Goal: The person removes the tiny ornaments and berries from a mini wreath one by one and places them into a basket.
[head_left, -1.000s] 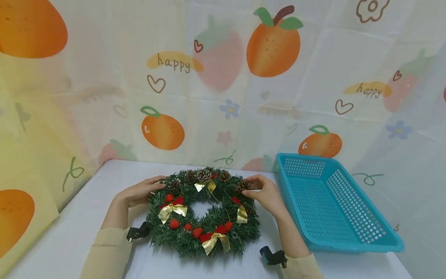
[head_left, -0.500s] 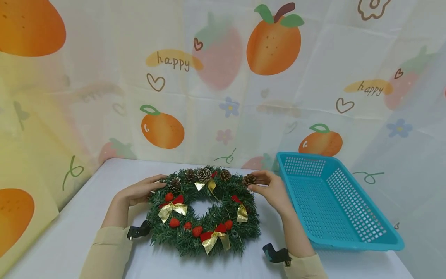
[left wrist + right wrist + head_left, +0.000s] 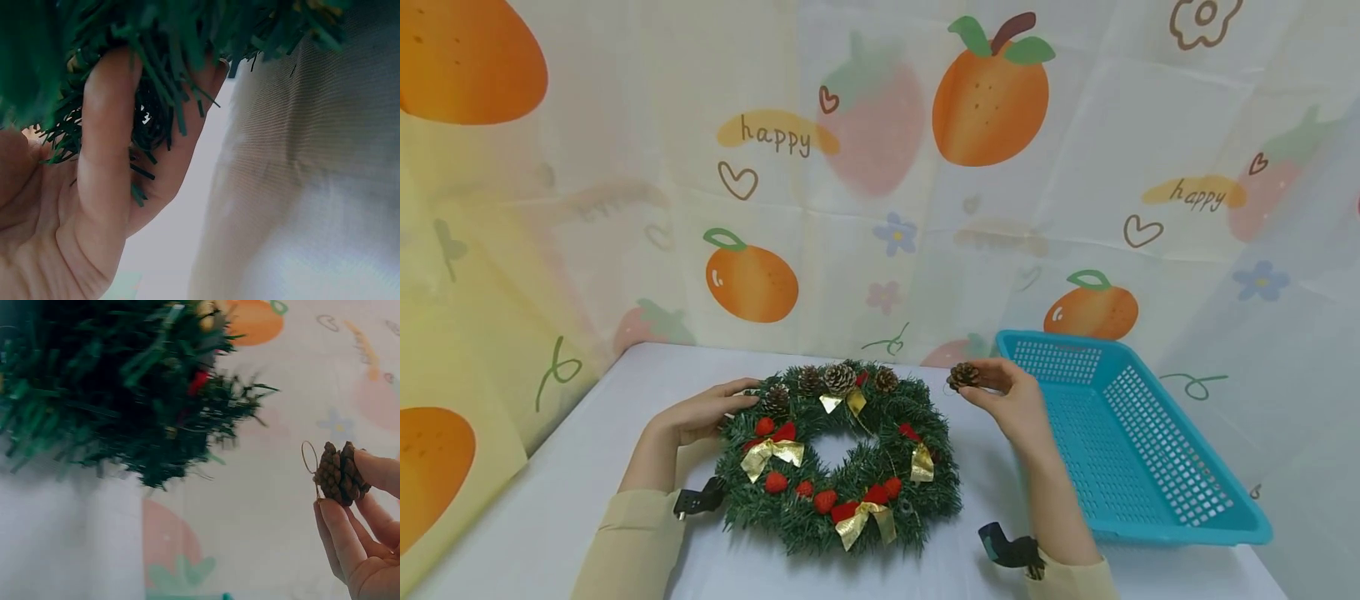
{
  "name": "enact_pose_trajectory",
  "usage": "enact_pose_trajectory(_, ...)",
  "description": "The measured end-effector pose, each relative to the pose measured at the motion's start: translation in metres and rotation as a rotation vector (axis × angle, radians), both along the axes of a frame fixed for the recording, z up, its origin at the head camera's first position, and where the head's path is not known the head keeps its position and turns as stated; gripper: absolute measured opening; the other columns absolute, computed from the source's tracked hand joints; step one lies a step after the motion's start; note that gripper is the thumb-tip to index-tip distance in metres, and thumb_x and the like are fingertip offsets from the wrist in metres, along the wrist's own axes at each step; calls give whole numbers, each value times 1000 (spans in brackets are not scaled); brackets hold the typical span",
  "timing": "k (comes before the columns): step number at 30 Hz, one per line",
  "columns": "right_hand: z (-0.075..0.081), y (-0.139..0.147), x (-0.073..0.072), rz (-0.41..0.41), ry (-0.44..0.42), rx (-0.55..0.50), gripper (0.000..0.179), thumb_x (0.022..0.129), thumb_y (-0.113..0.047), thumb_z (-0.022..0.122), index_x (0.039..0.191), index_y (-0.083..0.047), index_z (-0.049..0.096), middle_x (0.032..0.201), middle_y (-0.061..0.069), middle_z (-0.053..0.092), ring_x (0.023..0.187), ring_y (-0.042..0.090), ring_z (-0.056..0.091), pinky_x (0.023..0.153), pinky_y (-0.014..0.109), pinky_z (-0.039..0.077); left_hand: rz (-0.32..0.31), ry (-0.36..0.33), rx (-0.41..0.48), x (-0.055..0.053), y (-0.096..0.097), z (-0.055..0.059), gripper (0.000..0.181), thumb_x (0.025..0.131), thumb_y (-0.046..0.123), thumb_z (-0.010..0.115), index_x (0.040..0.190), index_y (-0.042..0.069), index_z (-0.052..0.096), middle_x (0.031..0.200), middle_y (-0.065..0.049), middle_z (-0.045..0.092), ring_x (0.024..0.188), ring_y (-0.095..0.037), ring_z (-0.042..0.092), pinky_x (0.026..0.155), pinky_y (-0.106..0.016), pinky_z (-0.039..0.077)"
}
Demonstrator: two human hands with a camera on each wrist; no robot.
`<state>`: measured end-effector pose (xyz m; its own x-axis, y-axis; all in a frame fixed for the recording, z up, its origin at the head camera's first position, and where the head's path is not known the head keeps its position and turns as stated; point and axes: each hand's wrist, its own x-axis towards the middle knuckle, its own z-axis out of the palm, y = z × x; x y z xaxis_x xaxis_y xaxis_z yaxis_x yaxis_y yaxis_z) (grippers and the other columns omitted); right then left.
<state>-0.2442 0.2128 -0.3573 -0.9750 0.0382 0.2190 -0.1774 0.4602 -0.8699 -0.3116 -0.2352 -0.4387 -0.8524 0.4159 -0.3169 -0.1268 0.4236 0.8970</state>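
A green wreath [image 3: 752, 508] with red berries, gold-and-red bows and several pinecones lies on the white table. My left hand [image 3: 703, 412] grips its far left side; in the left wrist view the fingers [image 3: 106, 162] curl in among the green needles. Between thumb and fingers my right hand [image 3: 1018, 412] pinches a brown pinecone [image 3: 963, 377], held apart from the wreath at its upper right. A thin wire loop sticks out from this pinecone [image 3: 340, 475] in the right wrist view. Part of the left hand is hidden by the wreath.
A blue plastic basket [image 3: 1157, 529] stands on the table to the right, partly behind the right forearm. Behind the table [image 3: 655, 362] hangs a curtain [image 3: 850, 275] printed with fruit. A small black camera is strapped to each wrist.
My right hand has pulled the pinecone off the wreath's upper right side and carried it to the right, toward the basket. The left hand and the wreath have stayed put.
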Motion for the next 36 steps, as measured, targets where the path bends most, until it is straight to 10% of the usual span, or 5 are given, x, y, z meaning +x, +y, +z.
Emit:
enact_pose_trajectory(10,15,14,13,-57,25,10,45,89,-21,75,131,-14,61,125,10,67,99,-7,60,86,17,55,-1,-2,9,0,-1,-1,70,104,41,48,160,14,15,163,-31,8,136,-44,43,88,-36,51)
enact_pose_trajectory(36,32,56,26,-185,1,37,55,94,-33,68,143,-14,52,138,8,56,107,-1,56,82,8,49,0,5,-1,0,1,-1,73,103,44,49,160,15,15,163,-30,8,144,-55,28,96,-44,51)
